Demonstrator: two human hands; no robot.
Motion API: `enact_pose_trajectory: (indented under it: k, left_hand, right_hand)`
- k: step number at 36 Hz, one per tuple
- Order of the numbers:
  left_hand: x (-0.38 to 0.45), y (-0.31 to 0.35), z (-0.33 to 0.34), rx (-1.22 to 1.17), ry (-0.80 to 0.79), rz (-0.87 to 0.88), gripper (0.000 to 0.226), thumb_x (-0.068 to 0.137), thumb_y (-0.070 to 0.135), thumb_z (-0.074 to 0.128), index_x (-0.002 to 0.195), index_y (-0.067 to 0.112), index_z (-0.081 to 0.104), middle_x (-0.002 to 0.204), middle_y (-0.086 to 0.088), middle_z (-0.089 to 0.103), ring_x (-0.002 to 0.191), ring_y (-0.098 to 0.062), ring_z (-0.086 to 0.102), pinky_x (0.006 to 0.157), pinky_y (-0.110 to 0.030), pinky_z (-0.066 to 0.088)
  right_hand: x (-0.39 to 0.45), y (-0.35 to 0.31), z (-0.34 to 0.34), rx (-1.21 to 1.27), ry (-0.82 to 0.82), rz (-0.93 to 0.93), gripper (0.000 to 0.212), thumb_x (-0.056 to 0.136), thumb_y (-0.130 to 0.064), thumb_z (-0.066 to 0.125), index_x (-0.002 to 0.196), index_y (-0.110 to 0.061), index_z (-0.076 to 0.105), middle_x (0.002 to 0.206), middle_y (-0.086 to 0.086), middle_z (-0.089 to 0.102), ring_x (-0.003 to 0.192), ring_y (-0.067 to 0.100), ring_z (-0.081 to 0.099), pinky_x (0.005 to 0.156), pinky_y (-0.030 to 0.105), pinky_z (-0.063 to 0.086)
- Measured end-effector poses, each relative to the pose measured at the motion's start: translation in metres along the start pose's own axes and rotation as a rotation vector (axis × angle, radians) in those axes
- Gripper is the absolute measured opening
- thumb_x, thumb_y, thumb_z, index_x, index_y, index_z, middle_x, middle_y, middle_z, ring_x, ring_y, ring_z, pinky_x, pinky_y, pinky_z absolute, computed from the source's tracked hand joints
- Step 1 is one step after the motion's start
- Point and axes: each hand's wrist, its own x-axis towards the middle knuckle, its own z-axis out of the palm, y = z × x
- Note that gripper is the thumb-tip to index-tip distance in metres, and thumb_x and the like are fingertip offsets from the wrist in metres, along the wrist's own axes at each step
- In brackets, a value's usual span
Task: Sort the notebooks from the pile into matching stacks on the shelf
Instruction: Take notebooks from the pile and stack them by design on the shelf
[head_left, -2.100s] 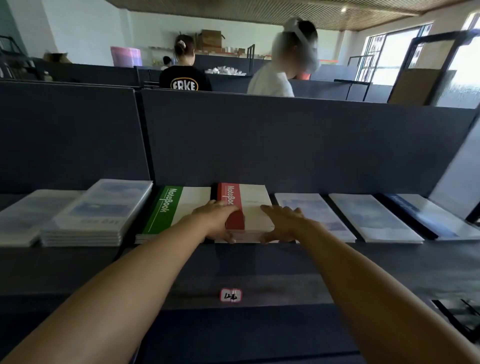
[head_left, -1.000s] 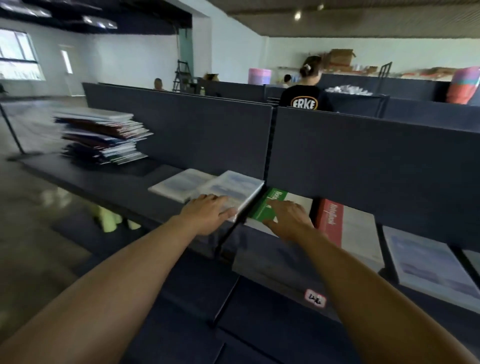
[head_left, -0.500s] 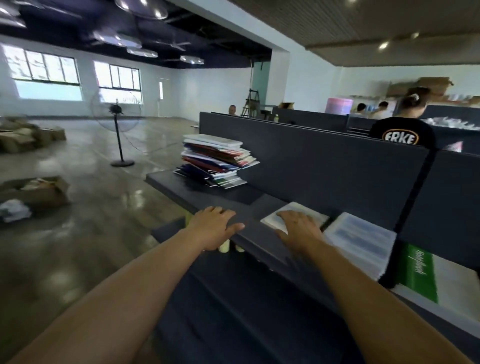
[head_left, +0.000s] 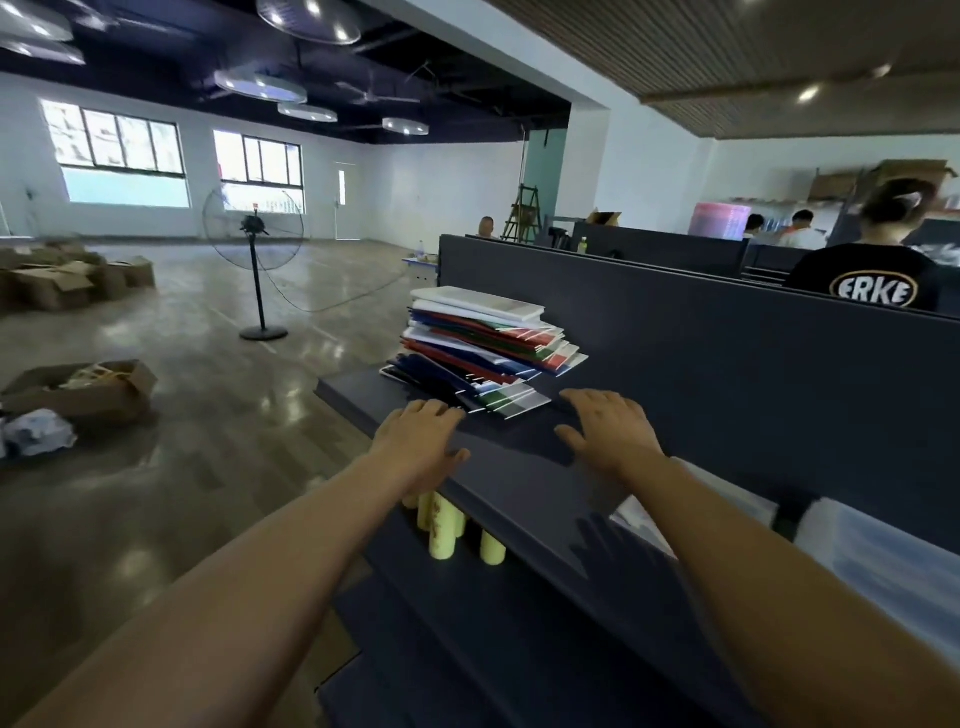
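Both forearms reach up from the bottom of the frame over the dark shelf (head_left: 524, 499). The left hand (head_left: 418, 441) hovers palm down at the shelf's front edge, fingers relaxed and slightly spread, holding nothing. The right hand (head_left: 605, 434) is flat, fingers straight and spread, just above or on the shelf. Just beyond both, at centre frame, sits the untidy pile of notebooks (head_left: 485, 353). Farther off, upper left, a standing fan (head_left: 254, 234).

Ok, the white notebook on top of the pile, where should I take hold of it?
Probably by the near right corner of the white notebook, coming in from the right hand side. It lies flat on the pile, and that edge overhangs the books beneath, leaving room for fingers.
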Motion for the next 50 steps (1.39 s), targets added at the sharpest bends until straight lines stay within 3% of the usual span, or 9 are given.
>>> enact_pose_trajectory:
  k: [9, 14, 19, 27, 32, 36, 43, 46, 50]
  left_hand:
    - [0.088, -0.026, -0.015, -0.032, 0.2, -0.062, 0.052, 0.09, 0.032, 0.058, 0.138, 0.022, 0.042, 0.141, -0.004, 0.042, 0.13, -0.027, 0.039, 0.106, -0.04, 0.037]
    - [0.128, -0.038, -0.025, -0.013, 0.243, -0.057, 0.052, 0.093, 0.029, 0.055, 0.141, 0.02, 0.038, 0.141, -0.005, 0.042, 0.13, -0.028, 0.04, 0.105, -0.039, 0.034]
    - [0.164, -0.044, -0.03, 0.013, 0.302, -0.048, 0.052, 0.097, 0.035, 0.049, 0.144, 0.019, 0.032, 0.147, -0.006, 0.036, 0.134, -0.027, 0.034, 0.106, -0.04, 0.031]
    - [0.205, -0.05, -0.023, 0.062, 0.23, -0.04, 0.058, 0.097, 0.046, 0.044, 0.146, 0.022, 0.026, 0.15, -0.005, 0.032, 0.138, -0.026, 0.027, 0.112, -0.045, 0.018]
    - [0.217, -0.057, -0.016, 0.049, 0.227, -0.011, 0.053, 0.097, 0.047, 0.042, 0.143, 0.024, 0.031, 0.146, -0.003, 0.038, 0.136, -0.025, 0.031, 0.113, -0.05, 0.015]
    - [0.218, -0.063, -0.011, 0.022, 0.228, -0.009, 0.051, 0.097, 0.051, 0.038, 0.14, 0.026, 0.034, 0.145, -0.002, 0.039, 0.135, -0.024, 0.032, 0.114, -0.051, 0.014]
    - [0.216, -0.061, -0.012, 0.015, 0.224, -0.027, 0.059, 0.096, 0.059, 0.031, 0.145, 0.026, 0.031, 0.149, -0.003, 0.034, 0.139, -0.024, 0.027, 0.114, -0.052, 0.01]
    - [0.215, -0.057, -0.017, -0.017, 0.266, -0.008, 0.058, 0.095, 0.054, 0.041, 0.145, 0.027, 0.031, 0.15, -0.001, 0.034, 0.14, -0.023, 0.027, 0.115, -0.05, 0.01]
    - [0.212, -0.05, -0.023, -0.079, 0.351, 0.054, 0.056, 0.091, 0.023, 0.057, 0.144, 0.027, 0.038, 0.147, 0.002, 0.04, 0.136, -0.021, 0.033, 0.113, -0.04, 0.022]
  right_hand:
    - [0.089, 0.007, -0.001, 0.036, 0.11, 0.02, 0.049, 0.099, -0.04, 0.042, 0.142, -0.019, 0.036, 0.144, 0.006, 0.044, 0.131, 0.026, 0.04, 0.105, 0.04, 0.032]
    - [0.128, -0.003, 0.004, 0.045, 0.135, 0.032, 0.045, 0.099, -0.035, 0.041, 0.14, -0.018, 0.039, 0.14, 0.007, 0.048, 0.126, 0.028, 0.043, 0.101, 0.039, 0.035]
    - [0.162, -0.013, 0.007, 0.035, 0.157, 0.029, 0.045, 0.101, -0.033, 0.037, 0.143, -0.016, 0.035, 0.145, 0.006, 0.041, 0.13, 0.028, 0.038, 0.105, 0.041, 0.031]
    - [0.205, -0.021, 0.006, 0.03, 0.062, 0.049, 0.052, 0.1, -0.022, 0.033, 0.15, -0.016, 0.02, 0.152, 0.008, 0.029, 0.133, 0.031, 0.035, 0.107, 0.043, 0.03]
    - [0.215, -0.023, 0.006, 0.03, 0.044, 0.059, 0.05, 0.097, -0.018, 0.037, 0.146, -0.023, 0.028, 0.141, 0.008, 0.047, 0.121, 0.03, 0.047, 0.096, 0.039, 0.036]
    - [0.216, -0.02, 0.003, -0.127, 0.128, 0.008, 0.041, 0.098, -0.016, 0.039, 0.137, -0.028, 0.043, 0.126, 0.006, 0.059, 0.113, 0.027, 0.052, 0.093, 0.036, 0.034]
    - [0.204, -0.013, 0.0, -0.117, 0.225, -0.099, 0.042, 0.099, -0.023, 0.04, 0.139, -0.039, 0.041, 0.121, 0.003, 0.061, 0.116, 0.022, 0.047, 0.099, 0.034, 0.026]
    - [0.198, -0.015, 0.007, -0.173, 0.401, -0.148, 0.028, 0.091, -0.021, 0.057, 0.118, -0.025, 0.059, 0.116, -0.002, 0.066, 0.112, 0.021, 0.051, 0.094, 0.033, 0.027]
    - [0.182, -0.021, 0.01, -0.147, 0.732, -0.256, 0.016, 0.073, -0.007, 0.073, 0.083, -0.016, 0.066, 0.084, -0.001, 0.071, 0.084, 0.025, 0.064, 0.083, 0.032, 0.031]
